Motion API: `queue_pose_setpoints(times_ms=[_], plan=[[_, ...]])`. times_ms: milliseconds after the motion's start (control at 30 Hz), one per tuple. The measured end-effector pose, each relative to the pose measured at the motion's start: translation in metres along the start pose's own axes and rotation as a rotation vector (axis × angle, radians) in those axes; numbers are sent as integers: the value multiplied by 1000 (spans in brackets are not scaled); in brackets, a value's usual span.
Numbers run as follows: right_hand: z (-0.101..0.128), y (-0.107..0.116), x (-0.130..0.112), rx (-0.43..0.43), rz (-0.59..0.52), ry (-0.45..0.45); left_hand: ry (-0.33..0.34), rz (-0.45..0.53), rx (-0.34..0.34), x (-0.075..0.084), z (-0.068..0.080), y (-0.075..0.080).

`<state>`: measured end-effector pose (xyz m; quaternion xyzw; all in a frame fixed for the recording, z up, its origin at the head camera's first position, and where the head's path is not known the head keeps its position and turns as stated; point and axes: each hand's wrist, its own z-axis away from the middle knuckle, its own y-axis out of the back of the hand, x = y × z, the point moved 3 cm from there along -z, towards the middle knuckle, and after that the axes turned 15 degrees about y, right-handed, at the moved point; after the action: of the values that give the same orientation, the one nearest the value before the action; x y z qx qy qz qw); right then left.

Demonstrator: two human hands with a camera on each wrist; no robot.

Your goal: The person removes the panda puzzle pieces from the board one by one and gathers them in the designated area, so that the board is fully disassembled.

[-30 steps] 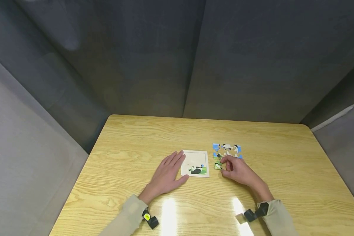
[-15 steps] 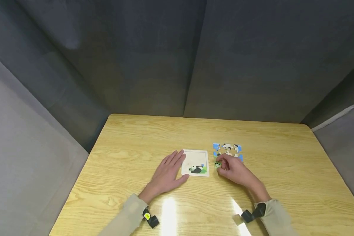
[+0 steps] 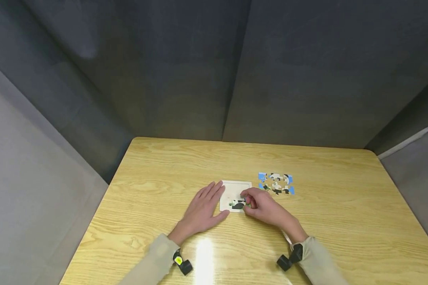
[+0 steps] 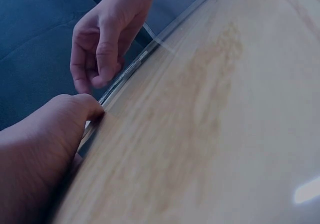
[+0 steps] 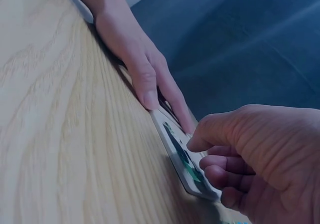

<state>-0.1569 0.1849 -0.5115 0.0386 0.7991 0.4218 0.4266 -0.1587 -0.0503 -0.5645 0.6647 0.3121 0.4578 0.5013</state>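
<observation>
A square white puzzle board (image 3: pixel 232 190) lies on the table, with joined panda picture pieces (image 3: pixel 238 204) along its lower right part. My left hand (image 3: pixel 201 211) lies flat with straight fingers, its fingertips and thumb resting on the board's left edge. My right hand (image 3: pixel 264 206) is over the board's right side, thumb and fingers curled together in a pinch. It holds a small puzzle piece (image 3: pixel 243 195), mostly hidden by the fingers. In the right wrist view the thumb is low above the board (image 5: pixel 167 139), near its green and black picture.
Several loose puzzle pieces (image 3: pixel 276 186), blue, white and black, lie in rows right of the board. The wooden table (image 3: pixel 171 162) has grey curtains (image 3: pixel 178 79) behind and at both sides. Each wrist wears a black camera strap.
My right hand has taken the green and black piece from the lower left of the loose group and moved left with it over the board. My left hand has stayed in place.
</observation>
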Motion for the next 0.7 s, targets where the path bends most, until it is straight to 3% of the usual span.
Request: queue_pose_setpoints(times_ms=[267,700], plan=[[-8,-7,-2,-48,24,25,-6,0,7,1,0,1],[-12,-10,0,-133,56,-45,1,-5,1,0,-1,-1]])
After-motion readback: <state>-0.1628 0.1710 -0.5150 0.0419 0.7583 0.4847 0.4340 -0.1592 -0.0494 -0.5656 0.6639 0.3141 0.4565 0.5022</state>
